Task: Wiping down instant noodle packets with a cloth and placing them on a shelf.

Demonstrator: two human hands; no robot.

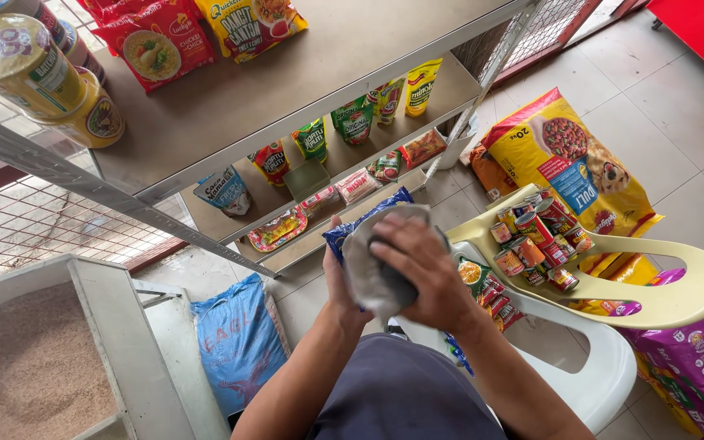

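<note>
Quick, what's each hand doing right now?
Left hand: closed around the blue packet, under the grey cloth.
Right hand: pressing the grey cloth against the packet, fingers curled over it.

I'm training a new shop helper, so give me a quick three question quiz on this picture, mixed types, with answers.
1. True or false: the right hand presses a grey cloth onto the packet.
2. What colour is the packet in the left hand?
3. The small cans lie on: A) the metal shelf B) the pale yellow chair C) the floor

Key: 1 true. 2 blue. 3 B, the pale yellow chair.
</note>
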